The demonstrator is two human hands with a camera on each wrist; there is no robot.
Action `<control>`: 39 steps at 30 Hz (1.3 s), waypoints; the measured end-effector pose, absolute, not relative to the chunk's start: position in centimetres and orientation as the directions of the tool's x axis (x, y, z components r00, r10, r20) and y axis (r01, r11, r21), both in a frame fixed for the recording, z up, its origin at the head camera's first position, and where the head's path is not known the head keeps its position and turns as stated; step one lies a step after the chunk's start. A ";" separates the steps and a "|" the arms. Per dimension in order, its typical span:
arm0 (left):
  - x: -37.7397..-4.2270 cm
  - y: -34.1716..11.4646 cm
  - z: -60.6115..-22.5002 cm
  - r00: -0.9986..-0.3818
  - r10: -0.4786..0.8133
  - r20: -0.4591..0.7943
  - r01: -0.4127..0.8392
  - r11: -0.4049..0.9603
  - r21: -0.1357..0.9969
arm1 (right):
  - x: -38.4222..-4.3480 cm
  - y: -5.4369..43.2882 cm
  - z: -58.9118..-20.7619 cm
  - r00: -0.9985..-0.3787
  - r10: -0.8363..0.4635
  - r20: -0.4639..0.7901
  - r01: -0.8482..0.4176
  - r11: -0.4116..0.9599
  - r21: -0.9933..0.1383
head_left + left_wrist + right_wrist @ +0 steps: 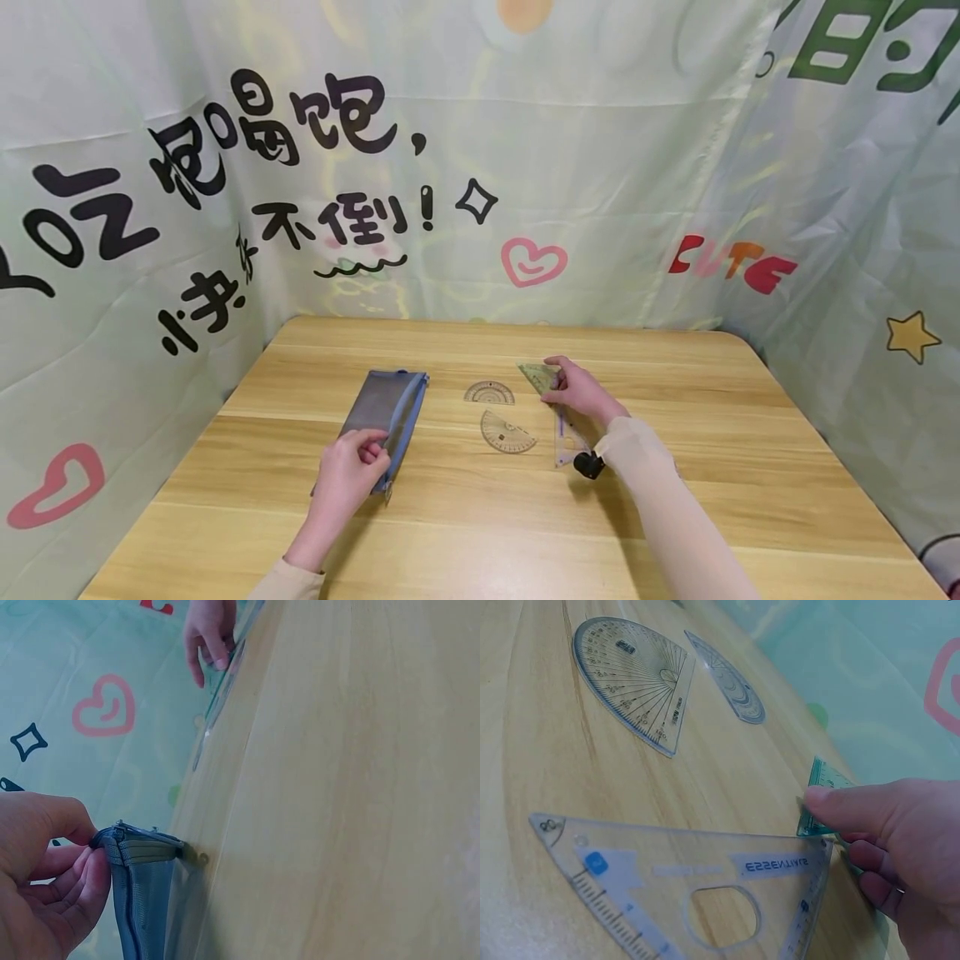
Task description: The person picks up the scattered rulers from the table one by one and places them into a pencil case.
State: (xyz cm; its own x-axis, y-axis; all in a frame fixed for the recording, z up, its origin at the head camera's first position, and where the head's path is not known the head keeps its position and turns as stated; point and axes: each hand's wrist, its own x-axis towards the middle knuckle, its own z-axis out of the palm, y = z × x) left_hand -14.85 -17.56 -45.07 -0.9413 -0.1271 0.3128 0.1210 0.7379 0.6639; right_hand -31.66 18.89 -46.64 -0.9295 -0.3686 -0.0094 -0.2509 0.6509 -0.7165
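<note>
A blue zip pouch with a grey mesh face (378, 398) lies on the left of the table, its zip side gaping. My left hand (348, 465) pinches the pouch's zip edge between thumb and fingers; the left wrist view shows the grip at a corner of the blue trim (142, 851). Further right, my right hand (585, 392) pinches a green set square (536, 377) by its edge. Just below that hand lies a clear set square (660, 859) with blue markings and an oval hole. Part of the green one is hidden behind my fingers.
Between the hands lie two clear protractors, one flat-side down (489, 394) and a tilted one (508, 435) nearer me. A black wrist camera (588, 465) hangs under my right wrist. Printed cloth (600, 183) walls in the wooden table (480, 533) at back and sides.
</note>
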 end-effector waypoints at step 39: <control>-15.2 -16.7 -44.6 -0.937 -0.180 0.299 0.086 0.711 0.698 | -31.4 17.9 -46.1 -0.955 -0.294 0.042 -0.234 0.657 -0.717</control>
